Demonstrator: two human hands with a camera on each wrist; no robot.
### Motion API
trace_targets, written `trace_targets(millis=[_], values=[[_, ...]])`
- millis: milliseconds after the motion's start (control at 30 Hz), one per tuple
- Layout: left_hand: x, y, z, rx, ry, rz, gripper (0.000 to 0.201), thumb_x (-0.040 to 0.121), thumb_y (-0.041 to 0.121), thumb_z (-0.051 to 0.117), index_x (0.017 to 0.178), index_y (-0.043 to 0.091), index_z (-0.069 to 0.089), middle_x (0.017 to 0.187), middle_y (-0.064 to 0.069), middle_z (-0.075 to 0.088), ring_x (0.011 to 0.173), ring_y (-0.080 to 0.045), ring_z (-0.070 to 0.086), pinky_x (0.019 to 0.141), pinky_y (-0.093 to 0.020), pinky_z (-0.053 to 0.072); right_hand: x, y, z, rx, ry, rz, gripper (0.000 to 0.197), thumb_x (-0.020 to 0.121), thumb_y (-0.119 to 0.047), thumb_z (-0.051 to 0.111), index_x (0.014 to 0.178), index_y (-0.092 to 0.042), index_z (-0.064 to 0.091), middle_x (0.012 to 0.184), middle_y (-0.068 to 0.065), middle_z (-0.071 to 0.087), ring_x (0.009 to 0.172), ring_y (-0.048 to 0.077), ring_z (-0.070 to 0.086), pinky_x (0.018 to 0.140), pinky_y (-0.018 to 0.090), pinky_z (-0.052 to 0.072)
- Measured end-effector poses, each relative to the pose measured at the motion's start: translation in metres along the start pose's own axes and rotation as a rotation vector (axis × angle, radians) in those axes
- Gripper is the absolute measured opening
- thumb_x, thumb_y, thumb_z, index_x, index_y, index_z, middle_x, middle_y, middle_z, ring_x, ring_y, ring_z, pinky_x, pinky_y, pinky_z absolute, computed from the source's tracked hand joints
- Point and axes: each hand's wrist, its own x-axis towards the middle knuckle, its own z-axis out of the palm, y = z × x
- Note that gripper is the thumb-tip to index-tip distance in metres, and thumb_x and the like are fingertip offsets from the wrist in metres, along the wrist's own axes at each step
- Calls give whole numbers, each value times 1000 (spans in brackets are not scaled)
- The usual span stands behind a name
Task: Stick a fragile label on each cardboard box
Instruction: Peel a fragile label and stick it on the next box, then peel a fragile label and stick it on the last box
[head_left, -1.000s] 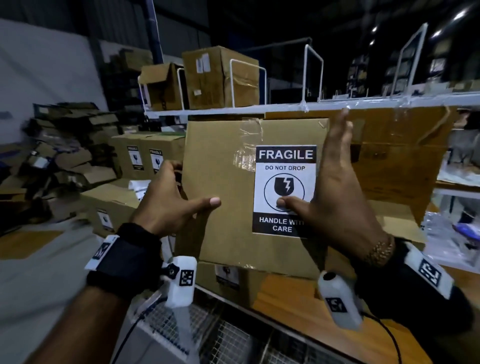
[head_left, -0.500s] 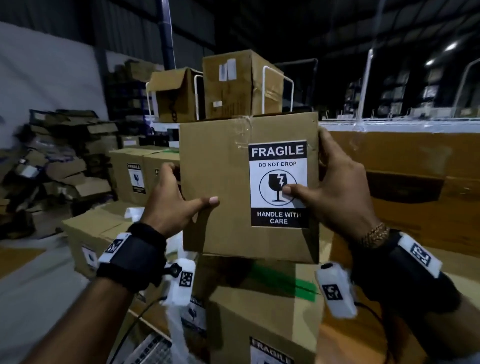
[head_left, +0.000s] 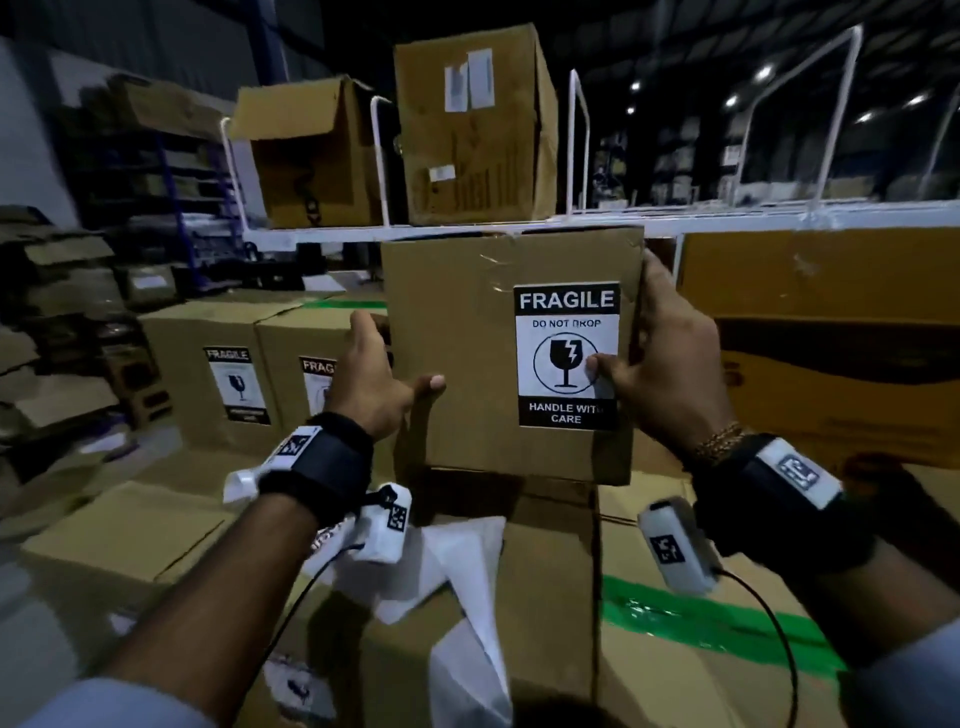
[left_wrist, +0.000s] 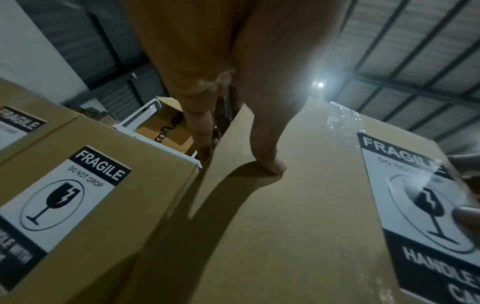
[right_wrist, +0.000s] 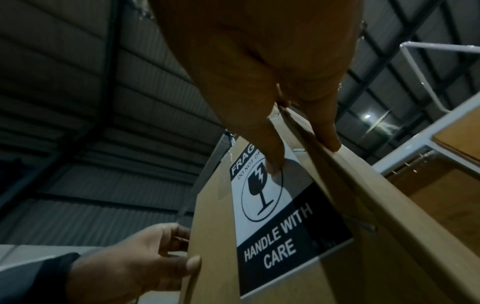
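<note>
I hold a brown cardboard box upright in the air between both hands. A black-and-white fragile label is stuck on its front face, right of centre. My left hand grips the box's left edge, thumb on the front, fingers behind. My right hand grips the right edge, its thumb lying on the label. The left wrist view has the left thumb on the box face. In the right wrist view the right thumb presses the label.
Two labelled boxes stand at the left behind my left hand. More boxes lie below, one with green tape and white backing paper. A white wire shelf carries two boxes. A big box sits at right.
The box has swung left with both hands, from in front of the shelf to above the stacked boxes. Both grips stay the same.
</note>
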Motion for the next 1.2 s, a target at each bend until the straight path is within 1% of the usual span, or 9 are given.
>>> trace_targets(millis=[100, 200, 233, 400, 500, 700, 867, 1000, 1200], values=[[33, -39, -1, 30, -31, 27, 69, 76, 24, 91, 115, 16, 36, 121, -2, 57, 104, -18, 53, 81, -32, 44, 4, 2, 45, -26, 8, 90, 97, 75, 2, 87, 151, -17, 30, 130, 1, 67, 106, 8, 64, 93, 29, 59], [52, -65, 4, 50, -51, 48, 66, 74, 23, 92, 114, 14, 40, 120, -6, 60, 103, -18, 55, 81, -31, 45, 6, 9, 68, -100, 16, 125, 96, 74, 6, 86, 149, -15, 30, 132, 6, 67, 104, 7, 62, 78, 4, 52], [57, -74, 8, 38, -74, 51, 65, 74, 21, 92, 114, 15, 42, 121, -6, 61, 103, -18, 55, 82, -30, 46, 7, 10, 74, -120, 27, 141, 95, 74, 6, 86, 149, -15, 31, 133, 6, 67, 104, 7, 62, 76, 2, 51], [72, -95, 28, 29, -129, 40, 60, 70, 17, 93, 109, 17, 47, 117, -5, 63, 104, -21, 62, 81, -32, 53, 4, 22, 84, -198, 29, 221, 103, 73, 2, 89, 156, -17, 33, 136, 5, 66, 115, 12, 65, 80, 13, 57], [78, -100, 31, 181, -132, 27, 59, 65, 28, 97, 101, 20, 50, 103, -1, 66, 94, -24, 64, 81, -43, 58, -5, 33, 89, -255, 12, 265, 122, 71, -3, 92, 166, -22, 17, 139, 5, 65, 120, 16, 66, 94, 33, 57], [79, -106, 45, 433, -117, 60, 31, 81, 36, 85, 97, 22, 63, 89, -2, 70, 85, -27, 67, 77, -42, 59, -20, 54, 100, -295, -15, 339, 133, 71, -7, 93, 167, -28, 4, 135, 6, 68, 118, 18, 69, 98, 41, 57], [80, -99, 52, 642, -116, 32, 35, 77, 46, 85, 89, 19, 66, 79, -4, 65, 78, -26, 66, 76, -39, 57, -25, 61, 111, -309, -32, 336, 146, 77, 2, 86, 156, -44, -29, 122, 13, 72, 102, 24, 73, 92, 52, 59], [83, -96, 51, 721, -118, 10, 38, 79, 50, 83, 93, 18, 66, 82, -5, 65, 80, -27, 65, 82, -41, 55, -24, 56, 111, -373, -96, 240, 141, 78, 2, 84, 159, -43, -21, 135, 11, 63, 117, 27, 66, 93, 56, 59], [78, -93, 42, 682, -131, -40, 34, 85, 52, 77, 91, 20, 66, 77, -3, 60, 78, -25, 61, 83, -42, 54, -21, 53, 109, -400, -138, 226, 133, 78, -3, 84, 164, -35, -13, 149, 7, 48, 130, 26, 55, 100, 49, 55]])
